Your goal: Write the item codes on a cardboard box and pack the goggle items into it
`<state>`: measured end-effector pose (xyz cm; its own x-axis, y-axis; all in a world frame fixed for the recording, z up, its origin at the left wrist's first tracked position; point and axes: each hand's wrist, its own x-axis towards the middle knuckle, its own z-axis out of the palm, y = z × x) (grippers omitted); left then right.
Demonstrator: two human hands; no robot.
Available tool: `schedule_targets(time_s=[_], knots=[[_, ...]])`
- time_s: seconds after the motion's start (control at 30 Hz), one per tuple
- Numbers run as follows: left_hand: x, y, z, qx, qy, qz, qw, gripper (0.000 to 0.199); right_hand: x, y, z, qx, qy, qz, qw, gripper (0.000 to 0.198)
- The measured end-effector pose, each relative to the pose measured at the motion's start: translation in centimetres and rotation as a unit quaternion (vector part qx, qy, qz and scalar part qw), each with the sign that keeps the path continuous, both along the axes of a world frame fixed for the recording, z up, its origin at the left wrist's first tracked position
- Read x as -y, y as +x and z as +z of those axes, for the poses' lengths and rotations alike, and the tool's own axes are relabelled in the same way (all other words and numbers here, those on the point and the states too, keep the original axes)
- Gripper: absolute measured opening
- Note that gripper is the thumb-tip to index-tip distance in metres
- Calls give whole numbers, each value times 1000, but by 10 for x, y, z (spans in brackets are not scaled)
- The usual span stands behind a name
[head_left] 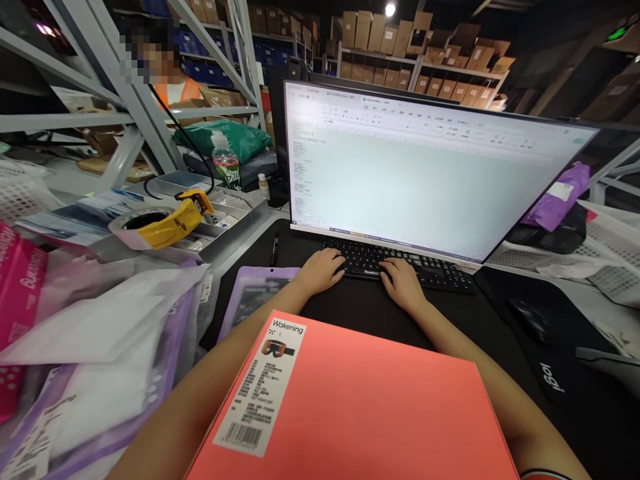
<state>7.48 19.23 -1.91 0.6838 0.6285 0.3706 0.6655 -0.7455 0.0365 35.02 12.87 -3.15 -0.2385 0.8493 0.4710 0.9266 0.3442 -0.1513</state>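
Both hands rest on a black keyboard (360,257) under a wide monitor (400,173). My left hand (320,270) lies at the keyboard's left end, fingers stretched over the keys. Toward its middle, my right hand (401,280) has its fingers apart on the keys. Neither hand holds anything. A coral-red box (370,407) sits between my forearms, close to me, with a white label (263,393) showing goggles and a barcode. The monitor displays a page of small text that I cannot read.
Left are plastic bags (115,333), a pink box (20,313), a yellow tape dispenser (175,223), a bottle (226,163) and a pen (275,250). A mouse (529,320) lies right, near a white basket (617,243). Behind the metal frame is a person in an orange vest (185,92).
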Motion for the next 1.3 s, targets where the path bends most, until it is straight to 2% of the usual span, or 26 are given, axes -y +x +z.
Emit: schedule_targets(time_s=[1.3], knots=[[3,1,3,-15,-20,20,999,36,-3,2,-8,-13,23,11,1000,33]])
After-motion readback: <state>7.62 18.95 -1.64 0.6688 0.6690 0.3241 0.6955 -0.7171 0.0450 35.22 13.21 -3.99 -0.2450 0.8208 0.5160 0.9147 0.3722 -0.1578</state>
